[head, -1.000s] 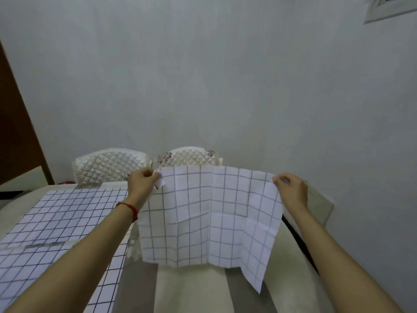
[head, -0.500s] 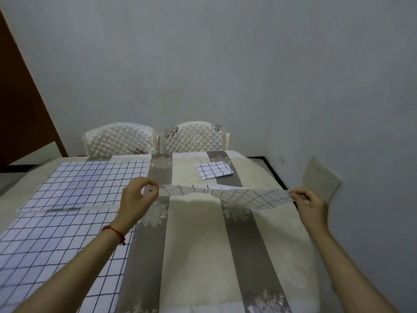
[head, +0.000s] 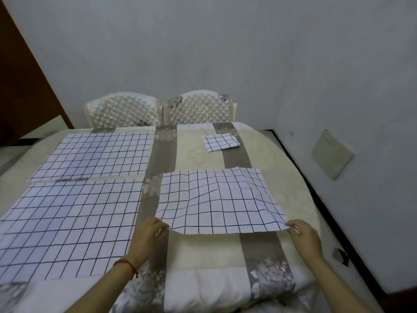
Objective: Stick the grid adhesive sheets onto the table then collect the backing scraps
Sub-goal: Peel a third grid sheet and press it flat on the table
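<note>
Left hand (head: 147, 233) and right hand (head: 303, 236) each pinch a near corner of the creased grid sheet (head: 218, 202), at 3 o'clock on the bench (head: 203, 256); no legible writing.

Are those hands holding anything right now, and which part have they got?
Yes: the creased grid sheet. The left hand pinches its near left corner, the right hand its near right corner.

Cloth-covered table (head: 203, 251), two flat grid sheets (head: 67, 224), creased sheet (head: 216, 199), folded sheet (head: 220, 142)
</note>
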### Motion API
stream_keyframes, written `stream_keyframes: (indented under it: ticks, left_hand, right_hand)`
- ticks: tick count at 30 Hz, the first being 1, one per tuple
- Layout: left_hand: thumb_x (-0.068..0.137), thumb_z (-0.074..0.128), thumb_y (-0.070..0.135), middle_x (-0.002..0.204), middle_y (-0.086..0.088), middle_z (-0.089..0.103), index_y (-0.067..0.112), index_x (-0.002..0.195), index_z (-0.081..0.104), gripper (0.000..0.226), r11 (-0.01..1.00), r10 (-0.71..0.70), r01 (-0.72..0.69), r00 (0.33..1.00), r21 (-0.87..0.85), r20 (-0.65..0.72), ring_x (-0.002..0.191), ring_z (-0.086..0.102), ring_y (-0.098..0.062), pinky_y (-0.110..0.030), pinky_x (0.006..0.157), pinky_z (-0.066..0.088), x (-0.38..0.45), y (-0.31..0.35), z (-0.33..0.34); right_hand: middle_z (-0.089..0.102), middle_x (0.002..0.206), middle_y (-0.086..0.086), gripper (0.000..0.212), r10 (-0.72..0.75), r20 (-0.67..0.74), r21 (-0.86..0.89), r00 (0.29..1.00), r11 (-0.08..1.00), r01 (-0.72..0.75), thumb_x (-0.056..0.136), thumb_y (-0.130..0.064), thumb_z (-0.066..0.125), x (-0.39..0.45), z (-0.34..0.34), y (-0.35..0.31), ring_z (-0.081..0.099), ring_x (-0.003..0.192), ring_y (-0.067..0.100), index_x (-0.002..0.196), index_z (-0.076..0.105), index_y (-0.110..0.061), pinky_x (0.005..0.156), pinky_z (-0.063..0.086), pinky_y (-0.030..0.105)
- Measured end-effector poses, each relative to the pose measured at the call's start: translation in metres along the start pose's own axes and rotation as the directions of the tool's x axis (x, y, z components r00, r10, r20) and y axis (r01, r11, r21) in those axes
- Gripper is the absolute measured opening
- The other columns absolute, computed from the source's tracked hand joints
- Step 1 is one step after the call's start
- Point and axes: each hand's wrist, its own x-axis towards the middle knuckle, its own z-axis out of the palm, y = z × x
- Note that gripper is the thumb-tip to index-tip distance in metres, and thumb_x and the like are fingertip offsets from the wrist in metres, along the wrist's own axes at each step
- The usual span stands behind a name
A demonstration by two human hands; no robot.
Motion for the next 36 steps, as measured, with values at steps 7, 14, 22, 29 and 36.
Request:
stream_keyframes:
  ticks: [7, 14, 22, 29, 36]
  left_hand:
    - [0.076, 0.07, 0.003, 0.079, -0.005, 0.071, 0.01, 0.08, 0.075, 0.01, 0.996, -0.051, 0.04, 0.99, 0.086, 0.134, 0.075, 0.064, -0.024, -0.032, 0.067, 0.051, -0.027, -0.013, 0.025]
    - [0.057, 0.081, -0.006, 0.069, -0.004, 0.068, 0.01, 0.07, 0.072, 0.022, 0.981, -0.049, 0.025, 0.991, 0.19, 0.127, 0.061, 0.063, -0.024, -0.034, 0.055, 0.054, -0.047, -0.021, 0.034]
    - [0.075, 0.06, 0.01, 0.068, -0.012, 0.067, 0.005, 0.066, 0.068, 0.013, 0.936, -0.205, 0.196, 0.979, 0.292, -0.001, 0.065, 0.063, -0.034, -0.047, 0.066, 0.05, -0.052, -0.016, 0.031]
    - [0.061, 0.077, -0.005, 0.066, -0.013, 0.064, 0.004, 0.065, 0.063, 0.017, 0.936, -0.244, 0.236, 0.97, 0.262, -0.004, 0.06, 0.058, -0.033, -0.04, 0.058, 0.05, -0.052, -0.035, 0.032]
    - [0.089, 0.054, 0.015, 0.096, -0.017, 0.063, 0.003, 0.102, 0.062, 0.019, 0.906, -0.422, 0.422, 0.906, 0.007, -0.011, 0.079, 0.056, -0.027, -0.037, 0.068, 0.051, -0.035, -0.031, 0.048]
  right_hand:
    - [0.067, 0.106, 0.014, 0.018, 0.048, 0.181, -0.18, 0.982, 0.984, -0.014, 0.083, -0.002, 0.057, -0.011, 0.014, 0.023, 0.059, 0.101, 0.031, 0.095, 0.07, -0.009, 0.083, 0.046, 0.036]
    - [0.065, 0.104, 0.014, 0.017, 0.026, 0.182, -0.271, 0.983, 0.962, 0.024, 0.085, -0.006, 0.058, -0.016, 0.02, 0.028, 0.058, 0.1, 0.03, 0.098, 0.068, -0.007, 0.08, 0.046, 0.037]
    - [0.068, 0.096, 0.014, 0.009, -0.048, 0.129, -0.266, 0.99, 0.961, 0.081, 0.084, -0.004, 0.06, -0.023, 0.025, 0.033, 0.059, 0.093, 0.031, 0.088, 0.069, -0.004, 0.074, 0.045, 0.036]
    - [0.068, 0.098, 0.017, 0.012, -0.067, 0.059, -0.206, 0.996, 0.975, 0.077, 0.081, 0.005, 0.063, -0.03, 0.019, 0.039, 0.058, 0.097, 0.034, 0.09, 0.069, -0.001, 0.077, 0.046, 0.037]
    - [0.063, 0.114, 0.014, 0.033, 0.115, 0.003, -0.079, 0.993, 0.99, -0.114, 0.079, 0.011, 0.049, -0.024, 0.022, 0.027, 0.052, 0.109, 0.033, 0.101, 0.066, -0.005, 0.089, 0.042, 0.04]
